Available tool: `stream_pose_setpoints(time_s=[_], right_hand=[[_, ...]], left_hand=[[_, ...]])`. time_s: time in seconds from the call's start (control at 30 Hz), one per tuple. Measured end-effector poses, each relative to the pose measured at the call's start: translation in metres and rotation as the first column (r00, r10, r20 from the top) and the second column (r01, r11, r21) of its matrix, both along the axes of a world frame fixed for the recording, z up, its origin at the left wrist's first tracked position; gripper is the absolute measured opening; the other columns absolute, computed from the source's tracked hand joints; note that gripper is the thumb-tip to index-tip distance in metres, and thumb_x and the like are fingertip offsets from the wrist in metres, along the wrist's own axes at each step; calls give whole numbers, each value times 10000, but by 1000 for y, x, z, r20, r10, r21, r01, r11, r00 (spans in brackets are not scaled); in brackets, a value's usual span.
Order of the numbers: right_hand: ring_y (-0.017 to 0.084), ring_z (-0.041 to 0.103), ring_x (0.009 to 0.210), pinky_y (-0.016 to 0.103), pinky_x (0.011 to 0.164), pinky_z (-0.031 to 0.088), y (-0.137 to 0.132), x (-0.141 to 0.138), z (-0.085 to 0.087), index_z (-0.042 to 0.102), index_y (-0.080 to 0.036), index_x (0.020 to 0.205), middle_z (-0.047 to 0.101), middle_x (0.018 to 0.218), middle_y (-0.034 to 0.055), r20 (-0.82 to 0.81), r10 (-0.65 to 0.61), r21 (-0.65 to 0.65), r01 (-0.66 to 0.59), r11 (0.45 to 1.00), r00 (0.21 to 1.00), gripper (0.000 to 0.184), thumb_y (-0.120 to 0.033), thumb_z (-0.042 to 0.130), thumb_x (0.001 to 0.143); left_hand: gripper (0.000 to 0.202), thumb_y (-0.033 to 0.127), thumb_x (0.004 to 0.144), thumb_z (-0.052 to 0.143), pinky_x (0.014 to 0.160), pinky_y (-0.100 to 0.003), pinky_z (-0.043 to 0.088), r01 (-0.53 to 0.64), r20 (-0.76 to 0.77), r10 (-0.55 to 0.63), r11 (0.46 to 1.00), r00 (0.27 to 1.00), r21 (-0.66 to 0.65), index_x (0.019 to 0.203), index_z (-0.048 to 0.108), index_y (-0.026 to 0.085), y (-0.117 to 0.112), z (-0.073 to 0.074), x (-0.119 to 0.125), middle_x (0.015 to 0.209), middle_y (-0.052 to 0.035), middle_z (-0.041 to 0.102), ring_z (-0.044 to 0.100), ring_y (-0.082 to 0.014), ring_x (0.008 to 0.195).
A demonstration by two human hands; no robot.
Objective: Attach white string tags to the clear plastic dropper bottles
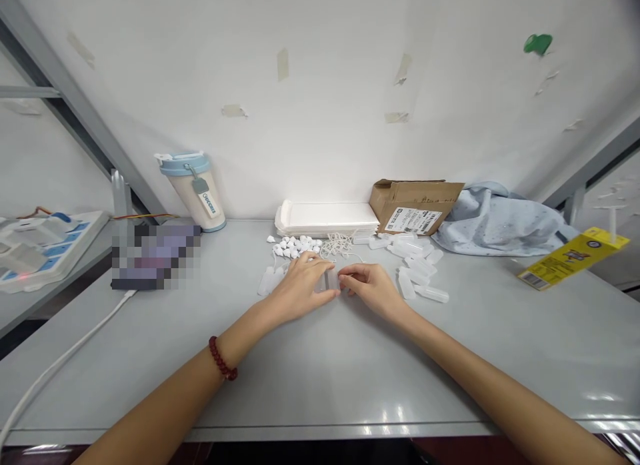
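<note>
Mid-table, my left hand point(303, 288) wears a dark red bead bracelet and spans a small translucent plastic sleeve point(331, 279) between thumb and fingers. My right hand point(370, 288) is closed in a pinch at the sleeve's right side; whatever its fingertips hold is hidden. Behind my left hand lies a pile of small white caps point(297, 245), with white strings point(337, 245) to its right. Several loose translucent sleeves point(417, 268) are scattered beyond my right hand. More translucent pieces point(267, 280) lie left of my left hand, partly covered by it.
A stack of white packets point(327, 217) and an opened cardboard box point(417, 208) stand against the wall. Right of them are a light blue cloth point(500, 218) and a yellow drink carton point(570, 258). A tumbler point(195, 191), a pixelated phone point(157, 257) and a power strip point(55, 245) are left.
</note>
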State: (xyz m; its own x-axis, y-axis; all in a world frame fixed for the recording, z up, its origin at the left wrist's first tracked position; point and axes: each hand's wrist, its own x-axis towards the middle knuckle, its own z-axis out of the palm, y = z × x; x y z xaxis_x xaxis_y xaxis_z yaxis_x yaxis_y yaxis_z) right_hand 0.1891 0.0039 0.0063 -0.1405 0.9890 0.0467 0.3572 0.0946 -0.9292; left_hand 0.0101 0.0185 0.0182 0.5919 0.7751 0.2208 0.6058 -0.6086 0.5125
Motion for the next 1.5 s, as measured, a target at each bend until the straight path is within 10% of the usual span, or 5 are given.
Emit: stream_pose_setpoints(time_s=[1.23, 1.5], right_hand=[[190, 659, 736, 291, 661, 519, 2, 2, 1, 683, -133, 791, 696, 750, 58, -54, 47, -70, -51, 996, 997, 192, -262, 553, 732], [166, 633, 640, 283, 643, 499, 8, 21, 27, 683, -120, 760, 704, 720, 75, 29, -40, 12, 40, 999, 999, 231, -313, 559, 738]], left_hand=[[517, 414, 746, 608, 971, -434, 309, -13, -170, 13, 1000, 985, 1, 1206, 487, 210, 3, 10, -13, 1191, -67, 554, 357, -285, 1183], [519, 433, 749, 617, 969, -430, 313, 3, -178, -1, 1000, 984, 8, 1205, 494, 217, 2, 12, -13, 1179, -62, 555, 367, -279, 1167]])
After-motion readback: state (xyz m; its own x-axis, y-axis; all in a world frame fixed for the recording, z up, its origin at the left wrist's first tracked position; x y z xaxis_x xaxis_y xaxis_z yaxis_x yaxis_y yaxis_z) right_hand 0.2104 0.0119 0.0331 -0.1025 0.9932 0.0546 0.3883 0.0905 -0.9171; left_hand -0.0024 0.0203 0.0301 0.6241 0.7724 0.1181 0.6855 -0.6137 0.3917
